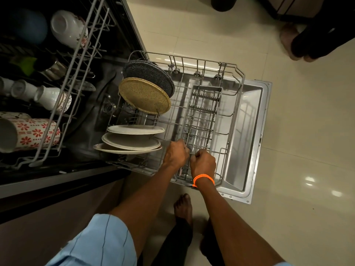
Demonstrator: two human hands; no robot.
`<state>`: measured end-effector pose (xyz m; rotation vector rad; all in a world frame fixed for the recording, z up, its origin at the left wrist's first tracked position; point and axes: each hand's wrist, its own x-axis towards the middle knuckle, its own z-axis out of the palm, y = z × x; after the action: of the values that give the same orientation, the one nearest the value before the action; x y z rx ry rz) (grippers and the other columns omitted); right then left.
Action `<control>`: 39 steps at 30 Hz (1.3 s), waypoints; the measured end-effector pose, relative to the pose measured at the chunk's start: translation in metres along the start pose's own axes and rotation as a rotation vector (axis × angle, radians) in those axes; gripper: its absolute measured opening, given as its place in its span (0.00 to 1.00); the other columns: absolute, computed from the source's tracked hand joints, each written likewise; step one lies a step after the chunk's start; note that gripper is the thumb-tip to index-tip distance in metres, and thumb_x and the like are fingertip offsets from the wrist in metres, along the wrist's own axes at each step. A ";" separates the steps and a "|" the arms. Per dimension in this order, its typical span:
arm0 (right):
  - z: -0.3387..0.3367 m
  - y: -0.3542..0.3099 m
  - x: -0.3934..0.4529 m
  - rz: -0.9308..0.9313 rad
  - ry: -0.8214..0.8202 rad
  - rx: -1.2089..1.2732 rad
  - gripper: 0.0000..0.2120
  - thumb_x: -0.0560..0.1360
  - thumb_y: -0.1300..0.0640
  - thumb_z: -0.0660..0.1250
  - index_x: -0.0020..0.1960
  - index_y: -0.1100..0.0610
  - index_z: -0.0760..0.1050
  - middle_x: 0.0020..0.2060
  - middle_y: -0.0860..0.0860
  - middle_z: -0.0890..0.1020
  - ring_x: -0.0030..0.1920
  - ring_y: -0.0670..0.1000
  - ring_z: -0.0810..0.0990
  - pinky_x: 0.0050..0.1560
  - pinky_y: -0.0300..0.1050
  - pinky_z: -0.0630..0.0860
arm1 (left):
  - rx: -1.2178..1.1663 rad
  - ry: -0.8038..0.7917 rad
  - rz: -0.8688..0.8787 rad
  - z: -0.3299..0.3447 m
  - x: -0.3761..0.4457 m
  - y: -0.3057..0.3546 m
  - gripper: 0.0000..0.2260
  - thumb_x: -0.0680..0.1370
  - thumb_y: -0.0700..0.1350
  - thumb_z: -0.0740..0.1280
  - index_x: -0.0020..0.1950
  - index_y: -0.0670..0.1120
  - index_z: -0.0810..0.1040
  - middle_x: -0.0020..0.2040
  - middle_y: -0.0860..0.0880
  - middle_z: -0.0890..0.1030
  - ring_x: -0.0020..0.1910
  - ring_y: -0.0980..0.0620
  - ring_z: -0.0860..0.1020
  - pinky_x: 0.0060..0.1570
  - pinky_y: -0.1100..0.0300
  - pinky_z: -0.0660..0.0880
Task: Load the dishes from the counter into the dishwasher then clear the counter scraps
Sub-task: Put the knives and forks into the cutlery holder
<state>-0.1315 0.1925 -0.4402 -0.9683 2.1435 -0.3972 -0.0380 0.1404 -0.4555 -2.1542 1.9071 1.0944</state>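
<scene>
Both hands are curled at the near end of the cutlery basket in the pulled-out bottom rack. The left hand and right hand sit side by side, but what they grip is hard to tell. Three white plates stand at the rack's left side, a tan plate and a dark plate farther away.

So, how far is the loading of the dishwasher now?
Partly done. Five plates stand in the lower rack: three white plates, a tan plate and a dark plate; mugs fill the upper rack. In hand: left hand and right hand grip the cutlery basket, which looks almost empty. The counter is out of view.
</scene>
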 end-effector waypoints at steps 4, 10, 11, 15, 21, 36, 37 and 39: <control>0.003 -0.002 0.008 0.039 -0.022 -0.019 0.06 0.73 0.62 0.69 0.38 0.58 0.76 0.31 0.51 0.78 0.34 0.53 0.78 0.39 0.48 0.79 | 0.012 0.003 -0.038 -0.002 -0.003 0.003 0.06 0.81 0.44 0.65 0.53 0.43 0.77 0.43 0.46 0.78 0.39 0.48 0.77 0.32 0.60 0.69; 0.008 -0.001 0.009 0.052 -0.053 -0.073 0.06 0.74 0.65 0.68 0.39 0.59 0.77 0.33 0.53 0.78 0.36 0.54 0.78 0.39 0.48 0.80 | 0.041 -0.018 -0.026 0.000 -0.004 -0.002 0.06 0.82 0.46 0.63 0.52 0.44 0.77 0.44 0.45 0.81 0.40 0.49 0.79 0.38 0.56 0.78; 0.008 -0.001 0.009 0.059 -0.057 -0.080 0.06 0.74 0.65 0.68 0.39 0.59 0.77 0.33 0.53 0.79 0.36 0.54 0.78 0.40 0.49 0.80 | 0.043 -0.018 -0.023 0.000 -0.004 -0.003 0.06 0.82 0.46 0.63 0.52 0.44 0.77 0.44 0.45 0.81 0.40 0.50 0.79 0.39 0.55 0.80; 0.003 -0.002 0.008 0.084 -0.086 -0.065 0.05 0.71 0.65 0.71 0.39 0.59 0.76 0.33 0.54 0.79 0.36 0.55 0.79 0.39 0.47 0.79 | 0.031 -0.025 -0.017 -0.004 -0.008 -0.003 0.06 0.81 0.47 0.64 0.52 0.45 0.78 0.45 0.46 0.81 0.41 0.50 0.79 0.39 0.55 0.79; -0.022 -0.012 -0.017 0.074 -0.114 -0.064 0.01 0.72 0.64 0.70 0.43 0.60 0.78 0.37 0.55 0.79 0.38 0.55 0.75 0.40 0.42 0.70 | 0.011 -0.039 -0.011 -0.030 -0.032 0.002 0.05 0.80 0.48 0.65 0.51 0.47 0.77 0.43 0.47 0.80 0.42 0.48 0.79 0.41 0.53 0.80; -0.178 -0.159 -0.165 -0.147 -0.077 0.039 0.01 0.71 0.60 0.71 0.40 0.57 0.80 0.36 0.55 0.84 0.41 0.57 0.82 0.42 0.46 0.78 | -0.185 0.003 -0.039 -0.210 -0.190 0.064 0.06 0.76 0.46 0.64 0.44 0.49 0.80 0.45 0.47 0.84 0.46 0.48 0.82 0.44 0.57 0.78; -0.188 -0.171 -0.178 -0.162 -0.067 0.050 0.04 0.71 0.60 0.72 0.38 0.56 0.79 0.35 0.54 0.83 0.39 0.57 0.81 0.41 0.45 0.77 | -0.188 0.028 -0.049 -0.226 -0.203 0.068 0.06 0.76 0.46 0.64 0.44 0.49 0.80 0.45 0.47 0.84 0.47 0.48 0.82 0.45 0.57 0.76; -0.201 -0.186 -0.200 -0.193 -0.054 0.066 0.08 0.72 0.60 0.72 0.35 0.54 0.76 0.32 0.53 0.81 0.37 0.56 0.80 0.39 0.46 0.77 | -0.201 0.081 -0.049 -0.248 -0.224 0.072 0.08 0.77 0.48 0.63 0.45 0.46 0.80 0.47 0.45 0.85 0.48 0.46 0.82 0.46 0.55 0.76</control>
<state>-0.0944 0.2126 -0.1037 -1.1390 1.9832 -0.5263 0.0157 0.1923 -0.1220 -2.3704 1.8363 1.2585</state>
